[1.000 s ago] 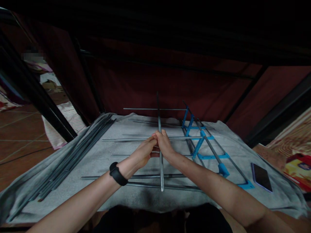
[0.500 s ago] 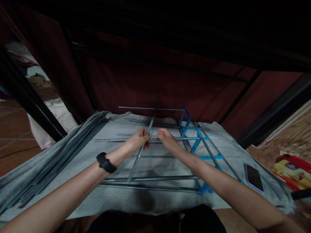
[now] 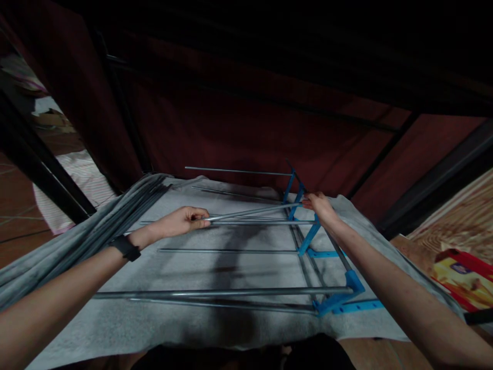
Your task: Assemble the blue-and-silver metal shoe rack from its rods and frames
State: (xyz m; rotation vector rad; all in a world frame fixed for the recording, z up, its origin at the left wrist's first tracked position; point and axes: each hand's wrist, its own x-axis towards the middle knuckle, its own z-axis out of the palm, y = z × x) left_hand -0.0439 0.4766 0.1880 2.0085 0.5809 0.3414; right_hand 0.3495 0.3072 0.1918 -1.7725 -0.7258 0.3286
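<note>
A grey metal tube [image 3: 254,210] lies slantwise between my two hands, its right end a little higher. My left hand [image 3: 192,218], with a black watch on the wrist, is closed round the tube's left part. The fingers of my right hand [image 3: 318,205] pinch its right end, close to a blue plastic connector [image 3: 311,234] of a half-built frame. Several more metal tubes [image 3: 231,293] run left from the frame's blue connectors [image 3: 348,288]. My right hand hides part of the frame behind it.
On the left of the grey cloth [image 3: 269,329] lies a bundle of loose tubes [image 3: 127,216]. A red and yellow package [image 3: 464,277] is at the right. Dark posts [image 3: 57,174] and a dark red panel [image 3: 250,133] enclose the far side.
The tube has turned from steep to nearly level. My right hand has moved right and now grips its right end. My left hand has shifted left.
</note>
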